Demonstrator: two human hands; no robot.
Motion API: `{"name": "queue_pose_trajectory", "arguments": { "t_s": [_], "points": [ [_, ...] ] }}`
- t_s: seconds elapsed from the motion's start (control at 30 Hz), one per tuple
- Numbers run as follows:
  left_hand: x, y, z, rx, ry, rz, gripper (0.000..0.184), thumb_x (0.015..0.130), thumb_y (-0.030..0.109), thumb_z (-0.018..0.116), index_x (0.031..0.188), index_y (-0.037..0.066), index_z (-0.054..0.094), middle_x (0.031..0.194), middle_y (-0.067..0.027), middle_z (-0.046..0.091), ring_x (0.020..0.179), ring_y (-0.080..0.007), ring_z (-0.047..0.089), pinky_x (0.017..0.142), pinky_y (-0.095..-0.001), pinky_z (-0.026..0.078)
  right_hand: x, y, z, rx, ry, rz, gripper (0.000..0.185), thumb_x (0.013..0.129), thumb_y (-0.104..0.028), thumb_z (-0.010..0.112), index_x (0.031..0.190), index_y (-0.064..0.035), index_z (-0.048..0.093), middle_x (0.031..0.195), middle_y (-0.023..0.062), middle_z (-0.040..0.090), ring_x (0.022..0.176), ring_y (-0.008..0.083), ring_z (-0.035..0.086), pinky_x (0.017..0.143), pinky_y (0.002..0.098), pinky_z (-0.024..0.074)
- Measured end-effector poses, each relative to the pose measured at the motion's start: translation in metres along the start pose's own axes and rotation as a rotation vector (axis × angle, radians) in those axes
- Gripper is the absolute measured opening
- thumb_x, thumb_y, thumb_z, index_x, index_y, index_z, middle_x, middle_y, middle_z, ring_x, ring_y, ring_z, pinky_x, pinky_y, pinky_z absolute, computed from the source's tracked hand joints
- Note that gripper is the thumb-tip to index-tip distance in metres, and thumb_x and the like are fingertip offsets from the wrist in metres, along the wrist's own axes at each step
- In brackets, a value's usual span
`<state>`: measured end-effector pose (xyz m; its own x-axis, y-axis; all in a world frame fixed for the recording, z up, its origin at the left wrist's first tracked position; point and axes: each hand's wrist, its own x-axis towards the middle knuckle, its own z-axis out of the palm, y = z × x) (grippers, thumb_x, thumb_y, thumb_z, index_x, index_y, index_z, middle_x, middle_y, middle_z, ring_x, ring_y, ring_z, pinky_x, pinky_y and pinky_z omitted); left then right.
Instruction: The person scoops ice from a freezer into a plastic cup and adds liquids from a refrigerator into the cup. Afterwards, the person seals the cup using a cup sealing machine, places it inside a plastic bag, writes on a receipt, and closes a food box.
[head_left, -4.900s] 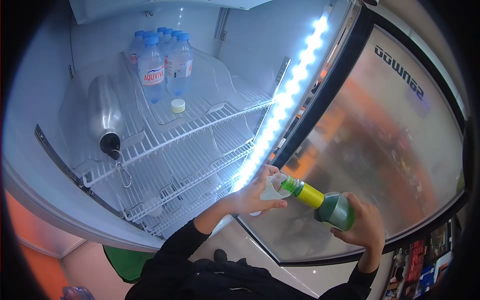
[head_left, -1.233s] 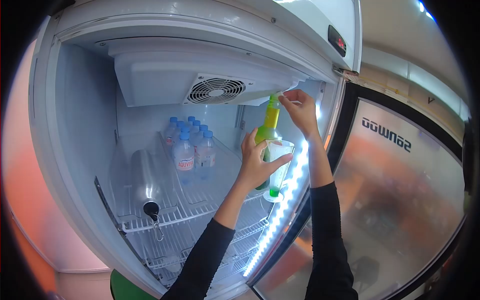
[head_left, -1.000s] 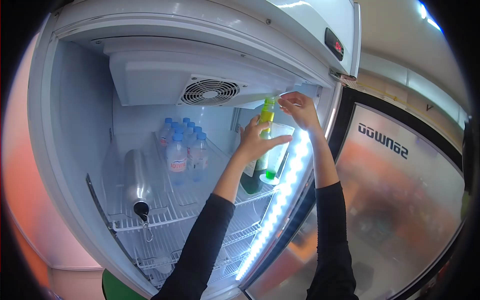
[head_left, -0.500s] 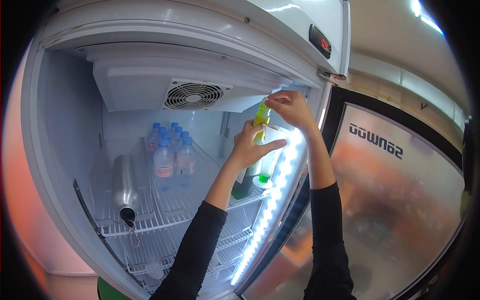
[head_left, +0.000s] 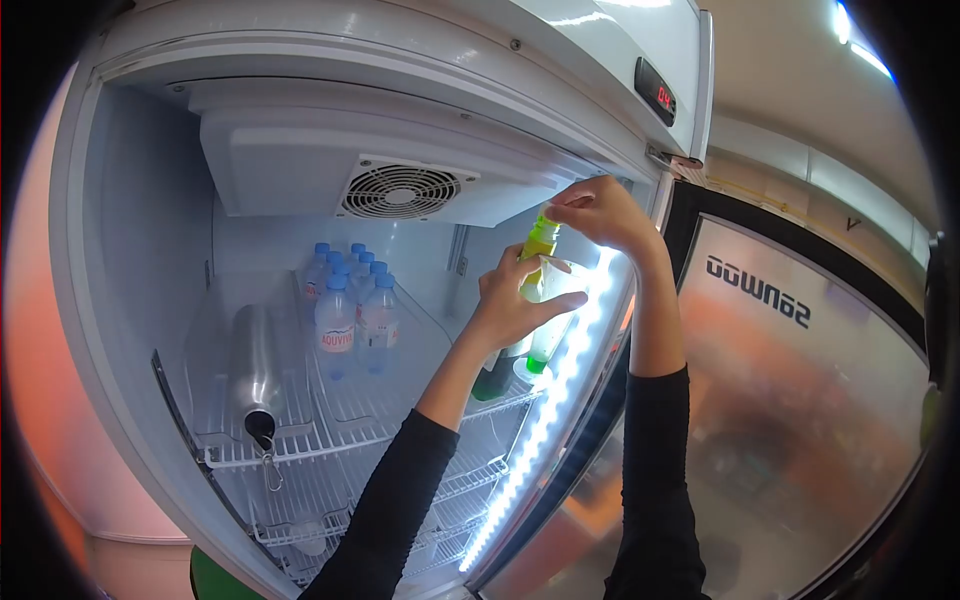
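Since the left hand grasps the glass and seems to brace the bottle too, the right hand is free to pinch the bottle's top; fingers hide any cap. Head view only: bottle looks set on the shelf, right end, probably for support. Green liquid low in glass, which tilts. Strip glares beside it. Housing limits headroom. Water bottles and flask sit left, well apart. Door open, right.
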<state>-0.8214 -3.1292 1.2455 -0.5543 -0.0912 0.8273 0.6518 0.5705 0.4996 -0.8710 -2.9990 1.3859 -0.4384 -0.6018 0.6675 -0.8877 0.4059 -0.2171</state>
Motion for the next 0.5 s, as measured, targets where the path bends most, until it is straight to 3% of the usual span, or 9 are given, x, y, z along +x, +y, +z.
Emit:
{"name": "queue_pose_trajectory", "arguments": {
  "t_s": [0.13,0.17,0.2,0.27,0.3,0.33,0.4,0.5],
  "points": [
    [0.001,0.001,0.002,-0.004,0.014,0.008,0.055,0.067,0.059,0.072,0.107,0.021,0.066,0.129,-0.0092,0.043,0.119,-0.0292,0.046,0.106,-0.0446,0.025,0.001,-0.002,0.000,-0.114,0.033,0.014,0.042,0.067,-0.040,0.077,0.081,-0.0004,0.071,0.083,0.0173,0.069,0.076,0.0262,0.068,0.070,0.0344,0.0531],
    [0.001,0.001,0.002,-0.024,0.012,0.012,0.055,0.067,0.060,0.072,0.107,0.021,0.066,0.128,-0.0093,0.044,0.119,-0.0292,0.045,0.105,-0.0447,0.026,0.002,-0.004,0.002,-0.187,0.071,0.063,0.053,0.064,-0.051,0.077,0.075,0.0007,0.069,0.078,0.0174,0.068,0.074,0.0277,0.068,0.068,0.0364,0.0526],
    [0.000,0.000,0.003,0.002,0.032,0.007,0.055,0.068,0.060,0.071,0.107,0.021,0.066,0.128,-0.0099,0.044,0.120,-0.0294,0.045,0.105,-0.0451,0.026,0.000,-0.017,0.002,-0.421,0.071,0.026,0.071,0.066,-0.068,0.066,0.073,0.0027,0.067,0.076,0.0189,0.067,0.075,0.0312,0.067,0.069,0.0393,0.0523],
    [0.002,-0.002,0.005,-0.009,0.037,-0.002,0.055,0.068,0.060,0.071,0.107,0.021,0.066,0.130,-0.0108,0.044,0.120,-0.0299,0.045,0.105,-0.0452,0.026,0.003,-0.019,0.019,-0.611,0.197,0.078,0.087,0.069,-0.081,0.049,0.074,0.0044,0.068,0.077,0.0211,0.066,0.077,0.0345,0.067,0.070,0.0418,0.0519],
    [0.003,-0.002,0.005,-0.007,0.037,0.005,0.056,0.068,0.060,0.071,0.107,0.021,0.066,0.130,-0.0118,0.044,0.120,-0.0303,0.045,0.104,-0.0450,0.026,0.000,-0.025,0.015,-0.579,0.146,0.180,0.093,0.072,-0.085,0.035,0.073,0.0018,0.068,0.075,0.0188,0.066,0.076,0.0334,0.065,0.070,0.0447,0.0498],
    [0.003,-0.002,0.004,0.008,0.027,-0.006,0.056,0.068,0.060,0.071,0.107,0.020,0.066,0.129,-0.0119,0.044,0.121,-0.0304,0.045,0.104,-0.0453,0.025,-0.001,-0.025,0.011,-0.496,0.137,0.201,0.093,0.073,-0.085,0.035,0.071,0.0028,0.068,0.076,0.0203,0.066,0.078,0.0344,0.065,0.070,0.0436,0.0501],
    [0.003,-0.003,0.002,0.012,0.024,0.006,0.057,0.068,0.061,0.070,0.108,0.020,0.065,0.129,-0.0119,0.045,0.121,-0.0304,0.045,0.105,-0.0457,0.024,0.001,-0.006,0.021,-0.219,0.332,-0.117,0.092,0.073,-0.084,0.035,0.068,0.0023,0.066,0.075,0.0212,0.065,0.076,0.0341,0.065,0.069,0.0433,0.0496],
    [0.004,-0.006,0.003,0.005,0.030,0.012,0.058,0.069,0.061,0.069,0.110,0.021,0.065,0.129,-0.0110,0.044,0.121,-0.0303,0.045,0.105,-0.0460,0.022,0.003,-0.006,0.018,-0.530,0.244,-0.080,0.085,0.073,-0.080,0.040,0.068,0.0007,0.067,0.073,0.0199,0.066,0.074,0.0334,0.065,0.068,0.0422,0.0494]
  ]
}}
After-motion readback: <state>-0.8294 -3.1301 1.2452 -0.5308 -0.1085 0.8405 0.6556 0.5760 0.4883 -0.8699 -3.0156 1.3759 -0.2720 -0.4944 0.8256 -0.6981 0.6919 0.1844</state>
